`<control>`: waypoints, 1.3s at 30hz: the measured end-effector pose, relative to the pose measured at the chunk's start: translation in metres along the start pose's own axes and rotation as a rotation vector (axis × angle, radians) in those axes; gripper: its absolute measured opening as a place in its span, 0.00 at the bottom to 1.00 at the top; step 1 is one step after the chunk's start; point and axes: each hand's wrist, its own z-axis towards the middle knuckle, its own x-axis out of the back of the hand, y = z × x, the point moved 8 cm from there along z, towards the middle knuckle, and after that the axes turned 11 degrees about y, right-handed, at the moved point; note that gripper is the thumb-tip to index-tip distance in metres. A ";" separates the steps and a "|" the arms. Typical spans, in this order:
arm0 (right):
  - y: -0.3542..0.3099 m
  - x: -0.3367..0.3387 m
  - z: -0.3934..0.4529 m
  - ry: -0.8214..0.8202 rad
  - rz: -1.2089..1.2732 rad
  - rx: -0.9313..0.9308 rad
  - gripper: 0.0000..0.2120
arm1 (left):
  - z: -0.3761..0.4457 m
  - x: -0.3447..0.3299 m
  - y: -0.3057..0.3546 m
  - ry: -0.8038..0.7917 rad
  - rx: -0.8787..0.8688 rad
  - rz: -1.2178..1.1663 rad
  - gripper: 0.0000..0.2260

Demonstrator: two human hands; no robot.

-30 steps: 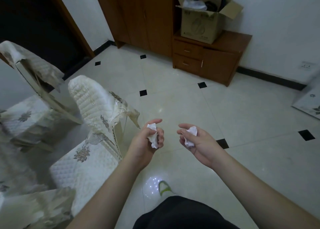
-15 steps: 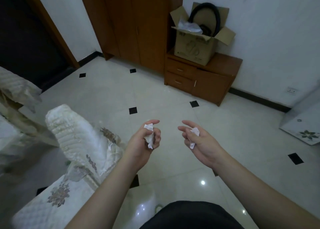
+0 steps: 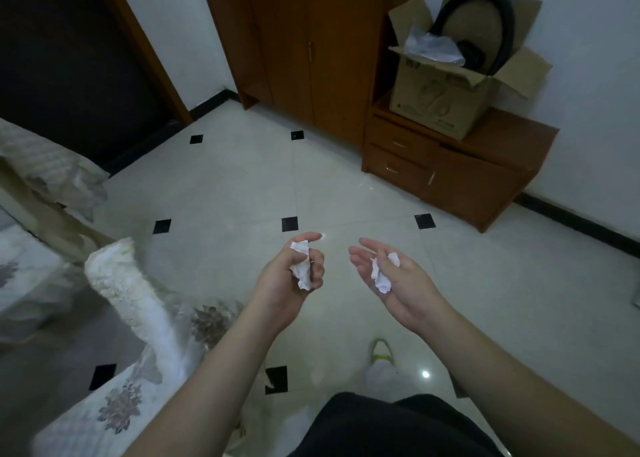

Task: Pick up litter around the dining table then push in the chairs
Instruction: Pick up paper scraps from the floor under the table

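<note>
Both hands hang in front of the body above the pale tiled floor (image 3: 242,186), a clear gap between them. Left hand (image 3: 291,276) curls its fingers round a crumpled white paper scrap (image 3: 300,266), thumb pointing forward over the top. Right hand (image 3: 391,280) lies palm up, fingers loosely stretched, a second crumpled white paper wad (image 3: 381,273) resting in the palm with the thumb laid against it. Down at the left stands a dining chair in a white quilted cover (image 3: 128,294), its back tilted, another covered chair (image 3: 45,166) beyond it. Against the far wall, a brown wooden wardrobe (image 3: 304,41) and low wooden drawer unit (image 3: 450,172) carrying an open cardboard box (image 3: 446,103).
</note>
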 end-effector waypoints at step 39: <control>-0.025 -0.362 0.338 -0.475 -0.379 -0.306 0.14 | 0.282 0.176 0.221 0.456 -0.151 -0.428 0.20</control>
